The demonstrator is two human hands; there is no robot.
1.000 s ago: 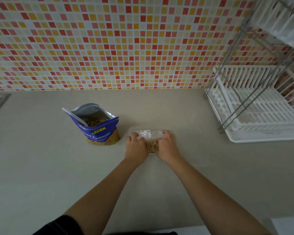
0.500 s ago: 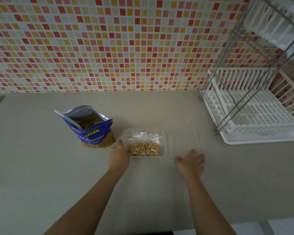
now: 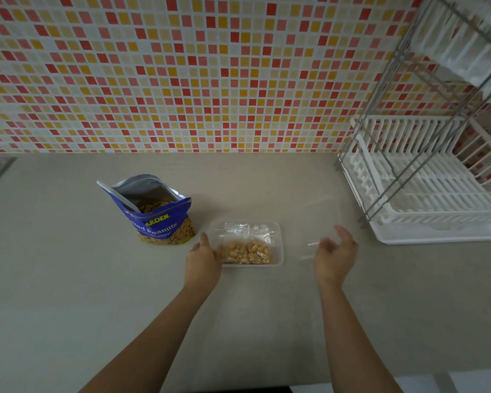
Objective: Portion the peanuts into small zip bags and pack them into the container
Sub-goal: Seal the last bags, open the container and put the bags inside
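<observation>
Resting against the left end of the clear container (image 3: 280, 245), the left hand (image 3: 203, 262) has one digit raised toward the pouch. Whether its other fingers curl round the rim cannot be told. The right hand (image 3: 335, 256) hovers to the right of the container, apart from it. It is blurred, with fingers loosely bent beside a faint clear edge, and a grip cannot be made out. Inside the container lies a zip bag (image 3: 244, 232) with peanuts (image 3: 245, 253) bunched at its near end. Just left of the left hand stands an open blue pouch (image 3: 156, 222), reading "ARDEN" in yellow and "lted Peanuts" in white. All sit on the grey desk (image 3: 68, 279), with a white dish rack (image 3: 425, 194) at the far right.
</observation>
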